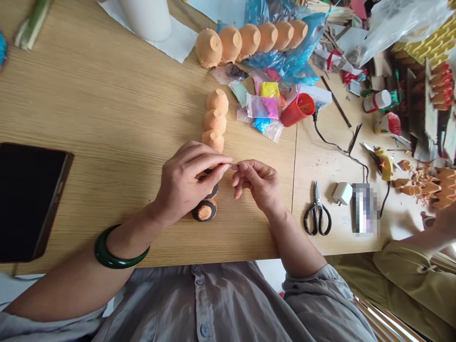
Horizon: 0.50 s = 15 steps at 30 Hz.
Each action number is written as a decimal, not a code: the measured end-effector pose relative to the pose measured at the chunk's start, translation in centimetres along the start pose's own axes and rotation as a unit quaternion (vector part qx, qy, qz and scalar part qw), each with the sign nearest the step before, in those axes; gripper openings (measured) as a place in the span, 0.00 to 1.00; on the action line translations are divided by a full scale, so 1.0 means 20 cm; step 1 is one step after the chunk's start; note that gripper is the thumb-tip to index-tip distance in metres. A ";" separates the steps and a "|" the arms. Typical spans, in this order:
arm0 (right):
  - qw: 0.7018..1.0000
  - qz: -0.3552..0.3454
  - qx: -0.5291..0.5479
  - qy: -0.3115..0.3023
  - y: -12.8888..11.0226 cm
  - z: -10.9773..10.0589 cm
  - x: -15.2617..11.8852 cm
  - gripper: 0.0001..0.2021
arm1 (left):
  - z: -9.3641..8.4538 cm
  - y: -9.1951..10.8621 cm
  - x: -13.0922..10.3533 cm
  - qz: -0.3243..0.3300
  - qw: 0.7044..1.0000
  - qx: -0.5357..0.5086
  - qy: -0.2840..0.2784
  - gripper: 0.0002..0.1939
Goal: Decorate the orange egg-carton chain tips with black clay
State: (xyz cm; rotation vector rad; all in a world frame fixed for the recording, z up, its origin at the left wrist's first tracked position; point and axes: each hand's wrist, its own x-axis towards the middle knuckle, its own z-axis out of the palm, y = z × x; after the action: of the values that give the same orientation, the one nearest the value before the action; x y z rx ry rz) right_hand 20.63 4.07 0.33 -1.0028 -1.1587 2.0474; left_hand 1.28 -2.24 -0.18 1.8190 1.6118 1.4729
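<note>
My left hand (192, 178), with a dark green bangle on its wrist, has thumb and fingers pinched together above the table. Its fingertips meet those of my right hand (258, 183), which is also pinched. Between them a thin dark strand (234, 165) shows, too small to tell what it is made of. Below my left hand lies an orange bumpy strip (215, 121), like a row cut from an egg carton. Its far bumps are bare orange; the near ones (204, 211) are coated black around orange tops. My left hand hides its middle.
A second orange strip (249, 40) lies at the back beside blue plastic. Coloured clay packets (263, 102) and a red cup (299, 108) stand ahead. Scissors (317, 213), a white plug adapter (342, 193) and a glue gun (384, 164) lie right; a tablet (32, 202) left. Another person's arm (432, 237) rests far right.
</note>
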 end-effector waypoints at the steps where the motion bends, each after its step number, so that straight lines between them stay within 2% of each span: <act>1: 1.000 0.003 0.010 0.000 0.00 0.00 0.00 0.26 | 0.00 0.00 0.00 -0.018 1.000 -0.014 0.017 0.07; 4: 1.000 0.006 0.020 0.001 0.01 -0.01 0.01 0.26 | -0.01 0.00 0.01 -0.091 0.991 -0.081 0.062 0.06; 8: 1.000 0.009 0.004 0.005 0.02 -0.01 0.01 0.28 | -0.01 -0.01 0.03 -0.182 0.966 -0.173 0.062 0.11; 15: 1.000 -0.004 -0.003 0.016 0.02 -0.01 0.01 0.28 | -0.02 0.04 0.04 -0.206 0.955 -0.209 0.046 0.13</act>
State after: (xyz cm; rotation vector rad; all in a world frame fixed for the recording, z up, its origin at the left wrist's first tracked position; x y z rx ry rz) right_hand 20.52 4.16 -0.13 -1.0278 -1.1510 2.0155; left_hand 1.27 -1.95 1.03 1.1214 1.4622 1.5625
